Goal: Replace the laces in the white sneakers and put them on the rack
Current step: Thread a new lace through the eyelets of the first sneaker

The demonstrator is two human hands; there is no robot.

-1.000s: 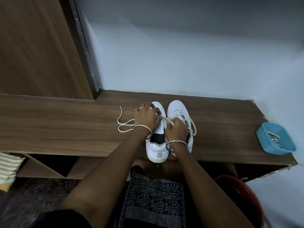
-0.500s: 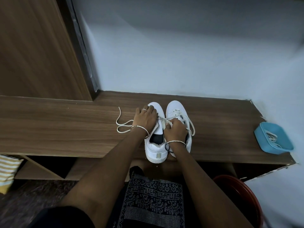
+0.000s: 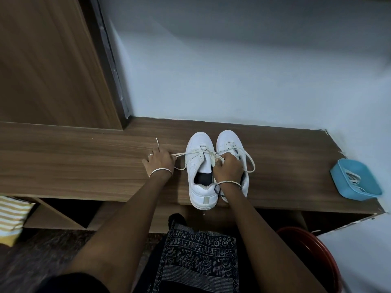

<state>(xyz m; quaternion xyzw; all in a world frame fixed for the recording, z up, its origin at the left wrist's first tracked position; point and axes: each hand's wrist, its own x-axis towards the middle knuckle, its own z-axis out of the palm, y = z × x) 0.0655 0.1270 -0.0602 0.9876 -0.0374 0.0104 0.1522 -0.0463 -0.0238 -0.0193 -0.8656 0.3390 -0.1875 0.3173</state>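
The long brown desk (image 3: 63, 166) holds two white sneakers (image 3: 200, 166) side by side, toes to the wall. The left hand (image 3: 159, 163) rests beside them, its fingers curled round a lace (image 3: 186, 153) pulled tight. The right hand (image 3: 228, 167) is on top of the sneakers, and its fingers pinch the same lace. A small blue tray (image 3: 338, 176) sits well apart.

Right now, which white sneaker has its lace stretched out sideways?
The white sneaker nearer the left hand; its cream lace runs sideways into that hand's grip.
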